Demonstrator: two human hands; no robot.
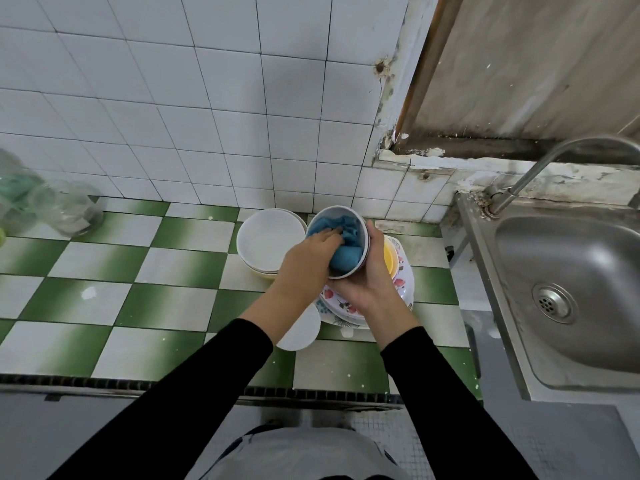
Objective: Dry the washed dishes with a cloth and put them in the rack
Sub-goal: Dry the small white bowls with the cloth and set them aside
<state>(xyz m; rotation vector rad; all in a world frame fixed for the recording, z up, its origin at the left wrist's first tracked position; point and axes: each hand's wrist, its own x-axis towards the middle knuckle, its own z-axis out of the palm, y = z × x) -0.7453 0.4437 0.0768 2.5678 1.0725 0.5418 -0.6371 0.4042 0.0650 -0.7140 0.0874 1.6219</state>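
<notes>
Bowl (337, 213), white inside, held tilted in the air above the far right part of the surface (173, 296), its opening turned toward the left and the camera. Blue cloth (344, 256) bunched inside the bowl, filling most of the interior. Left hand (308, 258) enters the opening from the left, its fingers curled into the cloth and pressing it against the inner wall. Right hand (367, 289) cups the bowl from below and from the right, with fingers (375, 251) wrapped up along the outer wall to the rim; both hands are thus closed, one on the cloth, one on the bowl. Both sleeves are black.

Directly beneath the held bowl: a stack of floral plates (403, 285) with a yellow bowl (389, 259) resting on top. Just to the left, near the far edge of the surface, a stack of white bowls (268, 240). Nearer the person, partly hidden under the left forearm, a white dish (301, 332). At the far left corner, clear glass jars (65, 209). Beyond the right edge of the surface, a steel sink (571, 271) with its tap (554, 157). White tiled wall (207, 98) behind.
</notes>
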